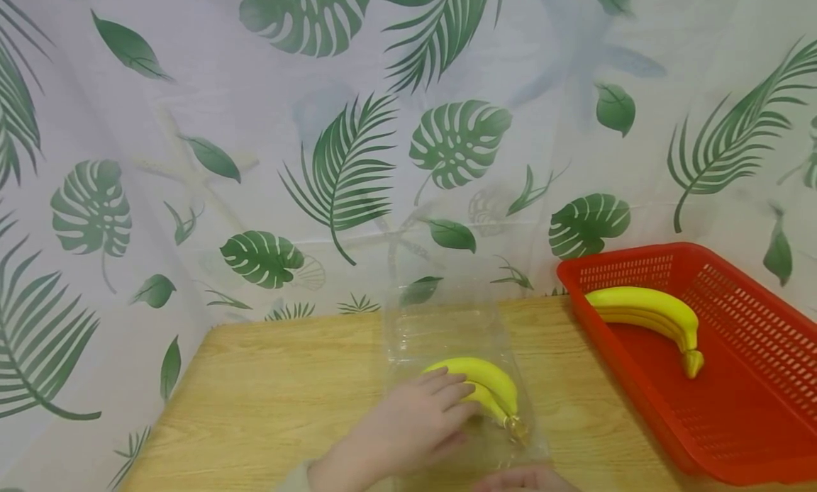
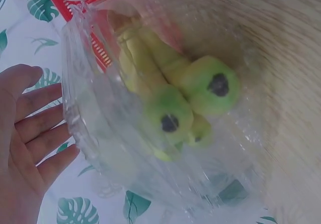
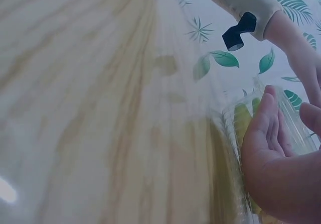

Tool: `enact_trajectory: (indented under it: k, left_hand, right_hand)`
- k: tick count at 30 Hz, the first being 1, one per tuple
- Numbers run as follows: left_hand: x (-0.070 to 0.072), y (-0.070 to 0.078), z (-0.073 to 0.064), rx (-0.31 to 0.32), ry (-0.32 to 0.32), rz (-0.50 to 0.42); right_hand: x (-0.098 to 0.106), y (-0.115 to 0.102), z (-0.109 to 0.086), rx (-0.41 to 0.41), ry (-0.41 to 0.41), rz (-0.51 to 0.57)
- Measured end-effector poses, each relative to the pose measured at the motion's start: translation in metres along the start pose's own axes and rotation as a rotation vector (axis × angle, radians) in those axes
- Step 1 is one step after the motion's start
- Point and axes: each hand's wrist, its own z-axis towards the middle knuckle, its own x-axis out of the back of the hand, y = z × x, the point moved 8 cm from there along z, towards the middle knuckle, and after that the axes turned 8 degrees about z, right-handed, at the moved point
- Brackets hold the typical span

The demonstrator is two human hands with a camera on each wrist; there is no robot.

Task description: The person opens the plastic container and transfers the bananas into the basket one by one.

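Observation:
A bunch of yellow bananas [image 1: 488, 378] lies in a clear plastic box [image 1: 536, 446] on the table, its transparent lid [image 1: 440, 329] raised toward the wall. My left hand [image 1: 415, 421] reaches over the left side of the box, fingers extended and overlapping the bananas in the head view. In the left wrist view, that hand's straight fingers [image 2: 42, 126] come right to the plastic edge, and the bananas' dark-tipped green ends show through. My right hand [image 1: 526, 478] is at the near edge of the box, mostly cut off; its fingers [image 3: 263, 116] lie extended alongside the box in the right wrist view.
To the right, a red plastic basket [image 1: 638, 407] with perforated walls holds another banana bunch [image 1: 645, 311]. The wooden table [image 1: 274, 386] meets a leaf-printed curtain [image 1: 191, 194] behind and at the left.

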Motion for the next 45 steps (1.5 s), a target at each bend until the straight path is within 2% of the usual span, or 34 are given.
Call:
enact_trajectory:
  k: [4, 8, 13, 21, 28, 33, 38, 42, 45]
  left_hand:
    - [-0.001, -0.006, -0.006, 0.039, 0.001, -0.029]
    - [0.000, -0.012, -0.013, 0.065, -0.010, -0.041]
    - [0.001, -0.016, -0.020, 0.078, -0.019, -0.023]
    - [0.002, -0.021, -0.032, 0.109, -0.018, -0.046]
    - [-0.001, -0.023, -0.049, 0.125, -0.008, -0.043]
    - [0.002, -0.027, -0.061, 0.164, -0.012, -0.061]
    - [0.006, -0.033, -0.074, 0.205, -0.012, -0.090]
    - [0.008, -0.035, -0.081, 0.238, 0.001, -0.125]
    - [0.009, -0.036, -0.086, 0.262, -0.002, -0.147]
  right_hand:
    - [-0.006, 0.001, 0.002, -0.034, 0.058, -0.004]
    - [-0.014, -0.001, 0.007, -0.036, 0.060, -0.018]
    - [-0.025, -0.004, 0.015, -0.020, 0.001, -0.013]
    - [-0.038, -0.001, 0.027, 0.012, -0.108, 0.068]
    - [-0.045, 0.006, 0.034, 0.033, -0.191, 0.137]
    - [-0.049, 0.010, 0.038, 0.027, -0.160, 0.168]
    - [-0.053, 0.017, 0.041, 0.055, -0.096, 0.191]
    - [-0.051, 0.025, 0.046, 0.009, -0.048, 0.239]
    - [-0.049, 0.029, 0.051, -0.020, -0.071, 0.260]
